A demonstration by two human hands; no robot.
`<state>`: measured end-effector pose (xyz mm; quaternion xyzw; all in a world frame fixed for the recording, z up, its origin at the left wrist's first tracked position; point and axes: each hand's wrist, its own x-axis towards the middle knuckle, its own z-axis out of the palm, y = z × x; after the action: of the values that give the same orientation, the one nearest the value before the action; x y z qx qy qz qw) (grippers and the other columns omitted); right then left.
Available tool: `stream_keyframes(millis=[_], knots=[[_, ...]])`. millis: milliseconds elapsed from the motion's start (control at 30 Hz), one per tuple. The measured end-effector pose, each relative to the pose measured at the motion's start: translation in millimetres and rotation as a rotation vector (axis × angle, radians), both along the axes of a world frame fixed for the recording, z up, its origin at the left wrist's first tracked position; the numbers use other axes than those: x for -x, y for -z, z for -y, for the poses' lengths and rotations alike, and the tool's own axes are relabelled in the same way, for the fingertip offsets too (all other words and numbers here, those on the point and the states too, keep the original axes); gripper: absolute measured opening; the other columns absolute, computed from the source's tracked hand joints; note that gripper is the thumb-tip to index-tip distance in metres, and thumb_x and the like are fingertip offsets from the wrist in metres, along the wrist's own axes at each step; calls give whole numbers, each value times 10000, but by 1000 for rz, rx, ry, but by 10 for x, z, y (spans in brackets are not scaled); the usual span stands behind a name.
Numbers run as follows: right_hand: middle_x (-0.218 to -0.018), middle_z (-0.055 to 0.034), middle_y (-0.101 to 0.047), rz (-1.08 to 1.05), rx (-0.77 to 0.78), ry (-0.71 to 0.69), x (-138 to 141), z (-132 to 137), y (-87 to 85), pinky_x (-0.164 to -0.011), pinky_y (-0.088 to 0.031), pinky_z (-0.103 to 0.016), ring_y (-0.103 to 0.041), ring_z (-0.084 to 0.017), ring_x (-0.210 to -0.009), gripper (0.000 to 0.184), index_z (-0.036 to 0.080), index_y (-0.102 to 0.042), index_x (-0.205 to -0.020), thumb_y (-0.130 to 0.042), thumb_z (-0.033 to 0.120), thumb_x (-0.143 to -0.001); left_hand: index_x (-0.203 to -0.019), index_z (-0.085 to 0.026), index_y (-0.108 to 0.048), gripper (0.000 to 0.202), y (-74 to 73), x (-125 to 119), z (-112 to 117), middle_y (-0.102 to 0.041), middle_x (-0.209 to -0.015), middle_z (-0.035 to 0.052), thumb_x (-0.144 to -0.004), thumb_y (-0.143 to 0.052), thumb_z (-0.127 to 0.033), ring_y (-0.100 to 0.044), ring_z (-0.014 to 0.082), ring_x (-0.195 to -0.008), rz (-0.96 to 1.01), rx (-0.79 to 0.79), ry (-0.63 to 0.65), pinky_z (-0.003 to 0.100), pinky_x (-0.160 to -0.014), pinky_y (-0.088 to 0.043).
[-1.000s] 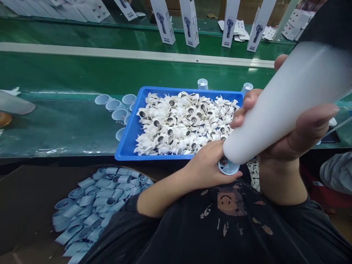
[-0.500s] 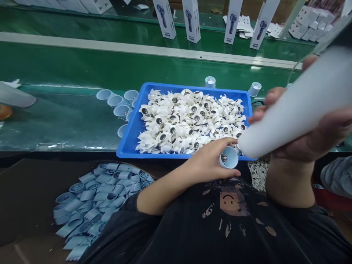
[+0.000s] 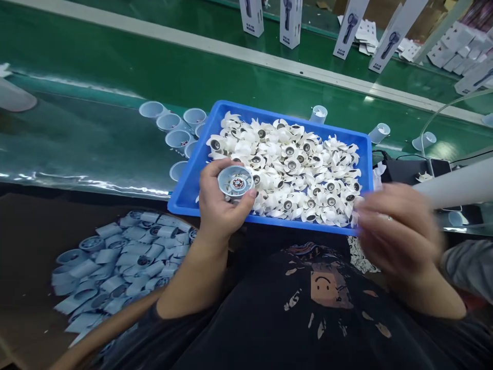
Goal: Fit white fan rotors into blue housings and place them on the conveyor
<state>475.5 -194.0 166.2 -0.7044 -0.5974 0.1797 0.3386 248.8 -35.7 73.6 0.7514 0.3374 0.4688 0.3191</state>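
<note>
My left hand (image 3: 219, 205) is closed round a pale blue round housing (image 3: 235, 182) with a small motor showing in its middle, held over the near left corner of the blue tray (image 3: 184, 199). The tray is heaped with several white fan impellers (image 3: 304, 169). My right hand (image 3: 396, 231) hovers by the tray's near right corner, smeared by motion, so its fingers cannot be read. Just beyond it a white tube (image 3: 456, 182) slants up to the right; I cannot tell whether the hand touches it.
Several pale blue cups (image 3: 169, 123) lie on the green table left of the tray, and single ones (image 3: 319, 113) stand behind it. A brown box at lower left holds a pile of blue housings (image 3: 115, 262). White product cartons (image 3: 290, 15) stand on the far conveyor.
My left hand has carried the blue housing up and left, away from the white tube's tip. The right hand has dropped and the tube now sits lower, off to the right.
</note>
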Motion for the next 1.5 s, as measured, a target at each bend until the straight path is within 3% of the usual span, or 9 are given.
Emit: stream_keyframes(millis=[167, 333, 467, 667, 833, 1033, 1167, 1267, 1500], knots=[[-1120, -74, -670, 757, 464, -517, 197, -712, 228, -861, -453, -434, -586, -276, -1069, 223, 211, -693, -1039, -486, 172, -966, -1238, -238, -400, 545, 10, -4, -22, -625, -1150, 74, -783, -632, -427, -639, 257, -1102, -15, 52, 28, 420, -975, -536], [-1088, -83, -675, 845, 631, -555, 291, -985, 343, -642, -412, -324, -636, -230, -892, 231, 198, -667, -1106, -612, 192, -881, -1209, -201, -455, 531, 68, 17, -87, -644, -1126, 83, -774, -646, -440, -670, 242, -1007, 34, 91, 63, 390, -897, -549], [-975, -85, -695, 908, 671, -505, 344, -938, 294, -686, -391, -335, -634, -248, -894, 257, 207, -673, -1099, -590, 127, -870, -1192, -197, -485, 531, 114, 20, -113, -651, -1120, 85, -762, -666, -451, -674, 221, -947, 80, 75, 83, 365, -838, -553], [-1105, -147, -659, 898, 569, -355, 411, -893, 320, -830, -352, -375, -549, -289, -1077, 309, 151, -690, -1036, -467, 15, -871, -1217, -214, -447, 552, 195, 5, -161, -640, -1084, 64, -772, -675, -447, -655, 201, -932, 192, 14, 108, 358, -830, -549], [-951, -156, -673, 695, 421, -232, 408, -876, 377, -886, -327, -401, -539, -280, -1011, 245, 110, -681, -838, -478, -23, -803, -1231, -212, -473, 600, 136, 39, -89, -645, -1107, 77, -762, -738, -476, -662, 209, -979, 278, 49, 157, 346, -861, -548], [-955, -93, -620, 178, 102, -117, 310, -546, 374, -789, -441, -346, -559, -199, -868, 201, 160, -552, -1026, -468, 214, -852, -1230, -185, -587, 673, -61, 211, 160, -703, -1106, 117, -702, -793, -548, -696, 262, -986, 122, 180, 329, 362, -866, -568], [-902, -56, -605, -173, -24, -169, 383, -295, 508, -648, -495, -277, -589, -143, -739, 304, 184, -449, -1133, -241, 266, -927, -1292, -217, -587, 635, -179, 147, 309, -712, -1162, 115, -765, -749, -533, -664, 288, -1090, -131, -57, 439, 452, -984, -509], [-900, -38, -605, -313, -98, -198, 452, -173, 471, -676, -508, -281, -595, -141, -753, 252, 209, -489, -1085, -336, 342, -936, -1348, -246, -543, 653, -238, 46, 371, -702, -1195, 100, -791, -721, -538, -660, 275, -1093, -200, -238, 455, 457, -982, -503], [-1027, -65, -521, 133, -168, -214, 503, -105, 200, -867, -457, -380, -517, -199, -961, 167, 240, -710, -1022, -643, 219, -870, -1383, -211, -493, 546, -261, -103, 489, -696, -1209, 108, -888, -656, -370, -668, 220, -1108, -153, -366, 451, 377, -977, -543]])
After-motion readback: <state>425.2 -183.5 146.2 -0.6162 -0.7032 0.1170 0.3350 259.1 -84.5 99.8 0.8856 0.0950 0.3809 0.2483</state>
